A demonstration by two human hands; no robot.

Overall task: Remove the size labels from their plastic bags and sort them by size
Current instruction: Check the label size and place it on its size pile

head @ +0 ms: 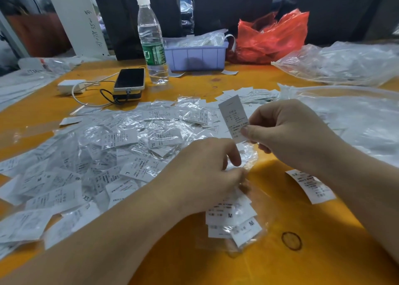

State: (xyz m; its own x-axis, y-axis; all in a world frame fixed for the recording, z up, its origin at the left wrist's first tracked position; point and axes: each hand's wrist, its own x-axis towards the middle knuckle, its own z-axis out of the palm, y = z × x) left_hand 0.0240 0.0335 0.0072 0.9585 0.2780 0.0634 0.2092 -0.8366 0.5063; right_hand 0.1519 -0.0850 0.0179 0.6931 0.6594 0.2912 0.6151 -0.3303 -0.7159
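Labels [234, 216] under left hand [203, 172] read "M".

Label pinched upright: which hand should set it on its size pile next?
Right, probably. The right hand already pinches the label, and sits nearer the loose XS label. The left hand is occupied gripping the plastic bag of M labels.

R hand [287, 131] pinching label [233, 116], L hand [203, 176] gripping bag [248, 226]
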